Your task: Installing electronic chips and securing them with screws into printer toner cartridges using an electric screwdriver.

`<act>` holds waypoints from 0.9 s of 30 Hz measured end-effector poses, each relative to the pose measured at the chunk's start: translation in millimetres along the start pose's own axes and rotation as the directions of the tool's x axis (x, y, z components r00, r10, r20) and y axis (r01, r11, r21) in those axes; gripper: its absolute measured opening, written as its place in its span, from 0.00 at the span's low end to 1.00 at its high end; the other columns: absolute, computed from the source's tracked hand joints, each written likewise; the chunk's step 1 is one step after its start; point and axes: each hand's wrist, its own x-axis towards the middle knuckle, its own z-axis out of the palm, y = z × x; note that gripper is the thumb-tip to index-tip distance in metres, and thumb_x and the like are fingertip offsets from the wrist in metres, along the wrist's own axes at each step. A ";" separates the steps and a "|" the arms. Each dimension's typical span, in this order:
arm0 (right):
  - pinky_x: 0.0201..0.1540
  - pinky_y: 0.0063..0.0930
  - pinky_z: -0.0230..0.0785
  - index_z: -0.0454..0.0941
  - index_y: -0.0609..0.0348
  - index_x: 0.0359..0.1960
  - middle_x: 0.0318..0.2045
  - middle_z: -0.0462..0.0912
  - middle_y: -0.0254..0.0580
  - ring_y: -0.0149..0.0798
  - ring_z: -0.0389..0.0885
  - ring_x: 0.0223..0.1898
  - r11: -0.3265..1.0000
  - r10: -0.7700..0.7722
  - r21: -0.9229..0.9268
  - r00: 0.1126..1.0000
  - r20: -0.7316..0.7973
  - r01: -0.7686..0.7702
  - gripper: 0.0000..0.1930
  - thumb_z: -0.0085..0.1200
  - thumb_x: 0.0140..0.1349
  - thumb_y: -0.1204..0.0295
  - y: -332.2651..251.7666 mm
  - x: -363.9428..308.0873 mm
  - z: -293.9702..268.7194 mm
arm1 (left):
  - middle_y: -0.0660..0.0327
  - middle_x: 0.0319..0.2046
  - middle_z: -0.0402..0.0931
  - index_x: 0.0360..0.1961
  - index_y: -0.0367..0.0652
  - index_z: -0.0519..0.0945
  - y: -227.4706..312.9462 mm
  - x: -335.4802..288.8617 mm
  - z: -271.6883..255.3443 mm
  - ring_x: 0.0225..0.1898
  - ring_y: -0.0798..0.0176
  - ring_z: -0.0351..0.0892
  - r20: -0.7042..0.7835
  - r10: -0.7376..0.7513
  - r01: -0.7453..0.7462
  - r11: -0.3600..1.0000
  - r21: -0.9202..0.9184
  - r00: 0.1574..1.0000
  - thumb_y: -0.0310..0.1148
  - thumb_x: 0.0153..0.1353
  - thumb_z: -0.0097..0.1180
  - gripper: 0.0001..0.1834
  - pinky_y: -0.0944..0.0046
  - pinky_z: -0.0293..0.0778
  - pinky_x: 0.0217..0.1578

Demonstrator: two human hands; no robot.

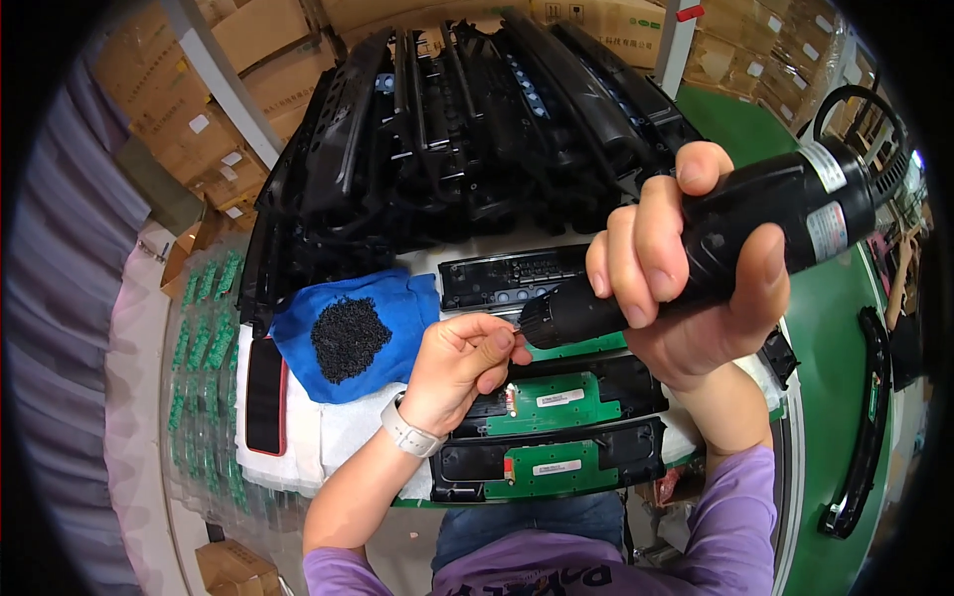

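Note:
My right hand is wrapped around a black corded electric screwdriver, held tilted above the work table with its ribbed nose pointing left. At that nose, my left hand pinches thumb and fingertips together; what sits between them is too small to make out. Below the hands lie two black plastic housings, each with a green circuit board: the farther board and the nearer board. Another black housing lies behind the screwdriver's nose. A heap of small black screws rests on a blue cloth to the left.
Long black plastic housings are piled across the back. A phone lies at the table's left edge, beside clear trays of green boards. On the green surface at right is a curved black strip. Cardboard boxes stand behind.

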 end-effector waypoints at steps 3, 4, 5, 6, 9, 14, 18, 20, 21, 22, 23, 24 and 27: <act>0.26 0.26 0.61 0.65 0.54 0.46 0.16 0.66 0.28 0.27 0.64 0.14 0.998 0.022 0.056 0.998 -0.061 -0.019 0.22 0.41 0.62 0.49 1.3 5.5 -2.9 | 0.55 0.28 0.78 0.36 0.34 0.76 2.2 -0.1 2.2 0.17 0.77 0.63 -0.008 0.001 0.000 0.997 0.077 1.000 0.27 0.61 0.51 0.07 0.78 0.60 0.19; 0.26 0.26 0.61 0.66 0.55 0.46 0.16 0.66 0.29 0.27 0.64 0.14 0.996 0.070 0.064 0.993 -0.093 -0.064 0.21 0.40 0.63 0.51 0.7 7.4 -4.1 | 0.55 0.28 0.78 0.36 0.34 0.76 1.1 1.6 1.7 0.17 0.77 0.63 -0.005 -0.003 0.003 0.997 0.074 1.000 0.27 0.61 0.51 0.07 0.78 0.60 0.19; 0.24 0.26 0.61 0.66 0.57 0.45 0.16 0.65 0.30 0.27 0.63 0.13 0.987 0.127 -0.073 0.976 -0.177 -0.142 0.19 0.41 0.63 0.55 -0.4 9.0 -1.7 | 0.55 0.29 0.77 0.38 0.34 0.75 0.0 3.6 0.5 0.18 0.77 0.62 -0.077 0.097 -0.080 0.977 0.196 0.992 0.30 0.62 0.49 0.09 0.78 0.59 0.19; 0.20 0.25 0.60 0.66 0.60 0.43 0.15 0.66 0.31 0.28 0.63 0.12 0.957 0.208 -0.162 0.960 -0.187 -0.240 0.15 0.46 0.60 0.62 1.3 11.3 -2.1 | 0.56 0.29 0.76 0.40 0.33 0.74 -0.3 5.5 -0.4 0.18 0.77 0.61 -0.135 0.204 -0.152 0.935 0.321 0.970 0.33 0.64 0.47 0.12 0.78 0.59 0.20; 0.15 0.20 0.58 0.68 0.64 0.37 0.15 0.70 0.35 0.27 0.66 0.11 0.856 0.201 -0.442 0.961 -0.191 -0.267 0.12 0.53 0.54 0.73 16.4 9.1 -1.4 | 0.52 0.35 0.75 0.37 0.35 0.71 4.5 10.6 -10.6 0.28 0.69 0.69 -0.198 0.100 -0.107 0.994 -0.026 0.975 0.33 0.65 0.40 0.11 0.73 0.66 0.31; 0.16 0.17 0.58 0.69 0.64 0.35 0.16 0.72 0.33 0.25 0.69 0.13 0.824 0.157 -0.519 0.972 -0.176 -0.227 0.10 0.56 0.52 0.76 38.6 2.6 -13.3 | 0.47 0.40 0.74 0.37 0.36 0.66 4.2 12.7 -1.1 0.45 0.59 0.75 -0.252 0.134 -0.131 0.991 0.029 0.958 0.29 0.66 0.37 0.07 0.67 0.71 0.45; 0.16 0.17 0.59 0.69 0.64 0.35 0.15 0.72 0.33 0.25 0.69 0.13 0.836 0.144 -0.504 0.973 -0.182 -0.218 0.11 0.57 0.52 0.76 41.0 2.0 -17.4 | 0.45 0.37 0.75 0.37 0.35 0.67 5.0 13.5 2.7 0.43 0.55 0.76 -0.261 0.144 -0.130 0.989 0.072 0.954 0.26 0.65 0.37 0.06 0.67 0.74 0.42; 0.16 0.17 0.59 0.69 0.64 0.35 0.15 0.72 0.33 0.25 0.69 0.13 0.832 0.145 -0.511 0.973 -0.177 -0.217 0.11 0.57 0.52 0.76 41.4 1.8 -17.4 | 0.46 0.34 0.76 0.38 0.36 0.67 6.1 12.2 0.3 0.35 0.58 0.80 -0.286 0.137 -0.112 0.989 0.101 0.948 0.28 0.66 0.37 0.07 0.70 0.76 0.35; 0.16 0.17 0.59 0.69 0.64 0.35 0.15 0.72 0.33 0.25 0.69 0.13 0.828 0.143 -0.519 0.975 -0.173 -0.214 0.11 0.57 0.52 0.76 41.2 1.6 -17.4 | 0.47 0.31 0.77 0.38 0.36 0.67 6.6 11.2 -5.8 0.26 0.61 0.77 -0.239 0.100 -0.064 0.986 0.154 0.966 0.31 0.67 0.37 0.09 0.71 0.73 0.27; 0.16 0.17 0.59 0.69 0.64 0.35 0.15 0.72 0.33 0.25 0.69 0.13 0.828 0.144 -0.518 0.974 -0.173 -0.214 0.11 0.57 0.52 0.76 41.0 1.5 -17.2 | 0.48 0.28 0.77 0.38 0.36 0.67 6.9 10.7 -9.5 0.17 0.64 0.75 -0.193 0.061 -0.020 0.978 0.208 0.979 0.33 0.67 0.38 0.10 0.72 0.70 0.18; 0.16 0.18 0.59 0.69 0.64 0.35 0.15 0.72 0.33 0.25 0.69 0.13 0.829 0.154 -0.511 0.971 -0.182 -0.227 0.11 0.57 0.52 0.76 40.7 1.4 -17.0 | 0.57 0.17 0.73 0.37 0.38 0.68 6.1 11.6 1.7 0.08 0.72 0.60 -0.297 0.061 0.012 0.972 0.236 0.953 0.36 0.68 0.37 0.12 0.74 0.56 0.09; 0.16 0.18 0.59 0.69 0.64 0.35 0.15 0.71 0.33 0.25 0.69 0.13 0.830 0.165 -0.504 0.968 -0.191 -0.241 0.12 0.57 0.52 0.75 40.8 1.1 -17.1 | 0.57 0.17 0.73 0.37 0.38 0.68 6.4 11.4 -1.6 0.08 0.72 0.60 -0.298 0.060 0.012 0.972 0.235 0.953 0.36 0.68 0.37 0.12 0.74 0.56 0.09; 0.15 0.17 0.59 0.69 0.64 0.34 0.15 0.71 0.32 0.25 0.68 0.13 0.845 0.149 -0.488 0.972 -0.182 -0.221 0.11 0.57 0.52 0.75 43.1 1.3 -16.3 | 0.70 0.10 0.55 0.32 0.39 0.69 8.7 7.8 -5.8 0.09 0.78 0.45 -0.159 -0.020 0.048 0.983 0.177 0.987 0.37 0.68 0.37 0.13 0.76 0.43 0.10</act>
